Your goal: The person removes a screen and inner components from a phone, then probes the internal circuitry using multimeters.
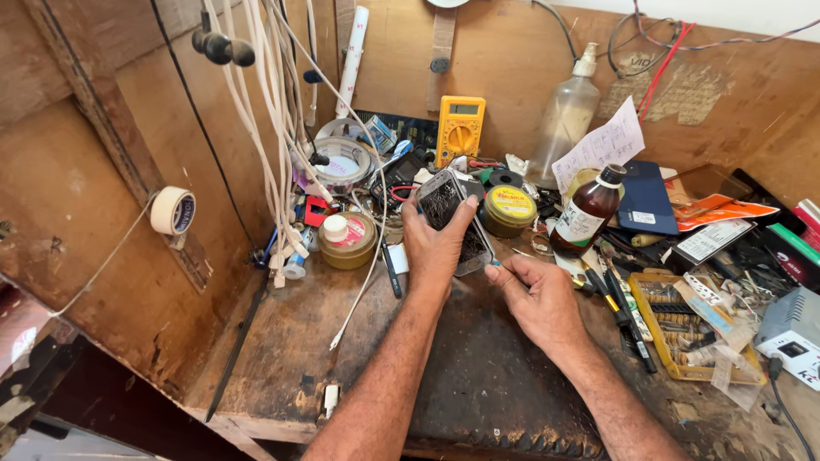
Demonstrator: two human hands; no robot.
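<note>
Head view
Left hand [437,248]: lies over the phone [451,213], fingers wrapped round its edges, grasping it.
Phone: cracked screen up, tilted on the bench [487,376], mid-bench, just in front of the yellow tin [509,210].
Right hand [540,299]: just right of the phone's lower corner, fingers pinched on a thin tool [495,264] whose tip meets that corner.
Around: brown bottle [586,212] right of the tin, multimeter [460,128] behind, bit case [688,329] far right, white cables [273,128] hanging left.
</note>
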